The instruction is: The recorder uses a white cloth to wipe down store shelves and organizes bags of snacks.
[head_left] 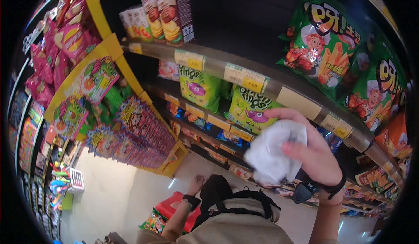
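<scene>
My right hand (312, 150), raised in front of the shelves, is closed on a crumpled white cloth (273, 154), with the thumb pressed over it. Just beyond it stands a light-green bag of onion rings (251, 106); I cannot tell whether my fingers touch it. Another such bag (198, 89) is to its left on the same shelf. Low beside my dark trousers, my left hand (197, 183) has its fingers curled in, and what it may hold is hidden. Below that forearm lies a red basket (172, 204) with a green snack bag (155, 221) by it.
Large green chip bags (321, 47) fill the upper shelf at right. Tall snack boxes (168, 12) stand on it at left. A yellow display stand (115, 47) with hanging packets juts out on the left. The shelf edge (297, 102) carries price tags. Pale floor (104, 191) lies below.
</scene>
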### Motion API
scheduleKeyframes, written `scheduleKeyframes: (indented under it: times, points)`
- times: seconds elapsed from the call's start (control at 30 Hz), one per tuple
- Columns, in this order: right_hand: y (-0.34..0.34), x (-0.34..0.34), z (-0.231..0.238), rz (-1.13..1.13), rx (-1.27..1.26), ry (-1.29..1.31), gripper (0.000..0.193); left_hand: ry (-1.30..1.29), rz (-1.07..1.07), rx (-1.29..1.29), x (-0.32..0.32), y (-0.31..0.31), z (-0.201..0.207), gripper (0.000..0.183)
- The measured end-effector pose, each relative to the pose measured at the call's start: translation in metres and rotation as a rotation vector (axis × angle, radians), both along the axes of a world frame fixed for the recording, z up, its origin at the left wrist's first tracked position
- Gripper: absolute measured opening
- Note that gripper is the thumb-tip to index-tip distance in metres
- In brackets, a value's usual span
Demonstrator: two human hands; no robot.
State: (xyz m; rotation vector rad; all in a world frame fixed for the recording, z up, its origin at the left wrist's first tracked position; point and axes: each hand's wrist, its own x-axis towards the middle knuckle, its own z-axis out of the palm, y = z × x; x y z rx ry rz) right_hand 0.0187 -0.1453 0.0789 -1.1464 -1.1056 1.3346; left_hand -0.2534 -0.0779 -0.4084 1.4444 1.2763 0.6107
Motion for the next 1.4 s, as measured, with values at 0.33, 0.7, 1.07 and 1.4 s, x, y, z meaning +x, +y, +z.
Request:
scheduleKeyframes:
  times: [0.33, 0.7, 1.07, 1.4]
  points:
    - [0.041, 0.005, 0.041, -0.620, 0.458, -0.223, 0.050, -0.167, -0.199, 0.680, 0.078, 0.162, 0.341, 0.018]
    - [0.174, 0.003, 0.084, -0.586, 0.303, -1.440, 0.022, -0.470, -0.541, 1.406, 0.061, 0.234, 0.417, 0.025]
    - [0.180, 0.017, 0.078, -0.816, 0.112, -1.520, 0.029, -0.526, -0.528, 1.426, 0.074, 0.255, 0.422, 0.013]
    - [0.192, -0.025, 0.069, -0.334, 0.129, -1.554, 0.022, -0.073, -0.236, 1.791, 0.091, 0.259, 0.398, 0.038]
